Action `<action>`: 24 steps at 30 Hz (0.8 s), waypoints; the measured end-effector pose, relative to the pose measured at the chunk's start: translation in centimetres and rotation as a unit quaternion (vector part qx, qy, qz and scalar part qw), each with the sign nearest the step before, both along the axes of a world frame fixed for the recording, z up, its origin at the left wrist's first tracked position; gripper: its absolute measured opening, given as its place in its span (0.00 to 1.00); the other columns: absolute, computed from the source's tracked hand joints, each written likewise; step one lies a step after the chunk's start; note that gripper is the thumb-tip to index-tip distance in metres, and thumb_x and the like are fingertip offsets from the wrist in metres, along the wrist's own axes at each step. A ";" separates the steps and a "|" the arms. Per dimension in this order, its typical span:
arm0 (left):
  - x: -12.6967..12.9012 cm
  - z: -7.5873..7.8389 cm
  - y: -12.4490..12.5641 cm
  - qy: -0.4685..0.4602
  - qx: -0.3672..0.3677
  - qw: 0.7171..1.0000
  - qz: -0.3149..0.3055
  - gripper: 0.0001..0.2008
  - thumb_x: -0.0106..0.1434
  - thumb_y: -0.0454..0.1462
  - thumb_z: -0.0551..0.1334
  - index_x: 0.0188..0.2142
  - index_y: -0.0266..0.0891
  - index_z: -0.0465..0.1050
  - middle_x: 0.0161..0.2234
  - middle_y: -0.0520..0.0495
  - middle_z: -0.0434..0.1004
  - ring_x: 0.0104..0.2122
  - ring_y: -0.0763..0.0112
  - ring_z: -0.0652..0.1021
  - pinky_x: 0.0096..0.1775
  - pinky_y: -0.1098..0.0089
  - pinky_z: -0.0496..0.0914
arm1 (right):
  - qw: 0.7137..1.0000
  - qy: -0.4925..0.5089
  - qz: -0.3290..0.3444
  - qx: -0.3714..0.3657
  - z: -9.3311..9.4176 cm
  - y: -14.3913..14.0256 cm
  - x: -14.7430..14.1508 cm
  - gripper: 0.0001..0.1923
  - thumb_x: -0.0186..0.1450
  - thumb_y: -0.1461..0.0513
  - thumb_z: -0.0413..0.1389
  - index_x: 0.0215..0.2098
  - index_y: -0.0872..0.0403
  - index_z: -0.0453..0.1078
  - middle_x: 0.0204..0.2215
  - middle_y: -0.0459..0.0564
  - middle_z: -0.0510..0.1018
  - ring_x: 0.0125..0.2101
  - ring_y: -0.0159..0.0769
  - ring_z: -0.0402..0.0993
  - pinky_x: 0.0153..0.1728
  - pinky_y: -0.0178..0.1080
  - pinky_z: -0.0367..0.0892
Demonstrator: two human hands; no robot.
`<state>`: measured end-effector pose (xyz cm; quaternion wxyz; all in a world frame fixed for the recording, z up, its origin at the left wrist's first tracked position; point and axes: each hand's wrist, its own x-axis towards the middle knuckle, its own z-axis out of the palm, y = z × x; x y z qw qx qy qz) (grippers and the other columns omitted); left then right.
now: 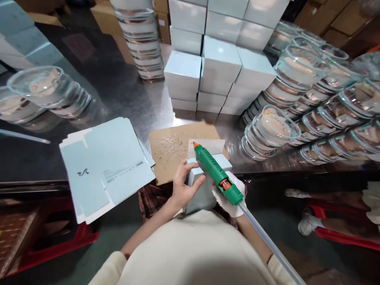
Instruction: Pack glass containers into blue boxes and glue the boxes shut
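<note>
A stack of flat blanks [103,166] was left unfolded on the bench [130,99], while many finished boxes [219,59] were stacked behind. One box [204,186] was held at the bench edge, its flap raised. It was clasped by the left hand [182,186], and the glue gun [218,174] was gripped over it by the gloved right hand [230,196].
</note>
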<state>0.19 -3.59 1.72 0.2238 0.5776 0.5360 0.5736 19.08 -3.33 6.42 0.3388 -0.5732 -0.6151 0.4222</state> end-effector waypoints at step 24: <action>-2.8 -1.2 -0.3 -0.090 0.022 0.996 0.000 0.20 0.67 0.55 0.67 0.46 0.43 0.76 0.45 0.46 0.78 0.46 0.62 0.79 0.48 0.66 0.72 | 0.969 -0.031 -0.224 -0.097 -0.9 9.4 4.3 0.24 0.63 0.43 0.64 0.24 0.54 0.74 0.21 0.51 0.79 0.30 0.41 0.79 0.33 0.38 0.72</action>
